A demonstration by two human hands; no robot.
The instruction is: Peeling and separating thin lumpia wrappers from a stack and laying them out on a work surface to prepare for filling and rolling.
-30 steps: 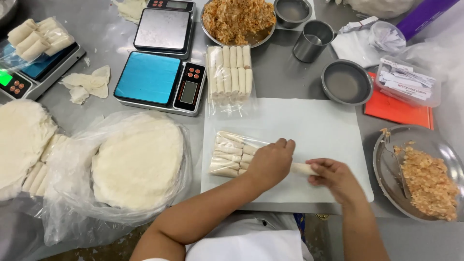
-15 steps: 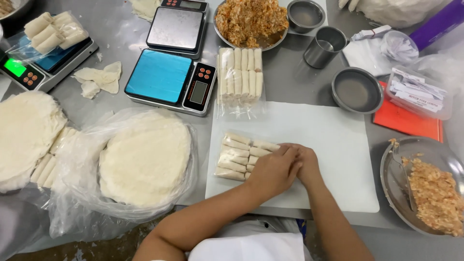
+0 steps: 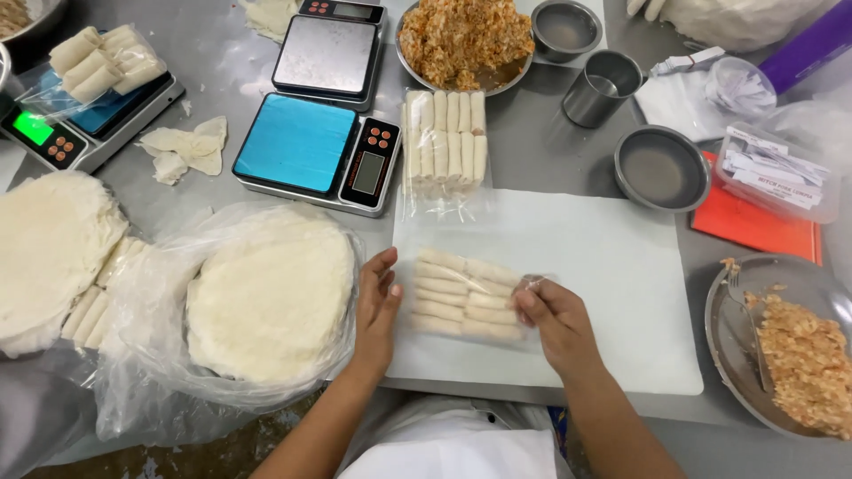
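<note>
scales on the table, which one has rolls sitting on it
The scale at the far left edge, with the lit green display: a clear bag of rolls rests on it. The blue-topped scale and steel-topped scale are bare.

- My left hand is held flat and upright, fingers together and pointing away from me.
- My right hand is curled, fingertips pinched.
- Both forearms are bare.

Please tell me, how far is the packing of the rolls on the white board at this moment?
Done: one sealed-looking bag of rolls lies above the white board, and more rolls sit on the far scale. In hand: the left hand and right hand press the sides of a clear bag of rolls. Left: the wrapper stack and the filling plate are far from used up.
</note>
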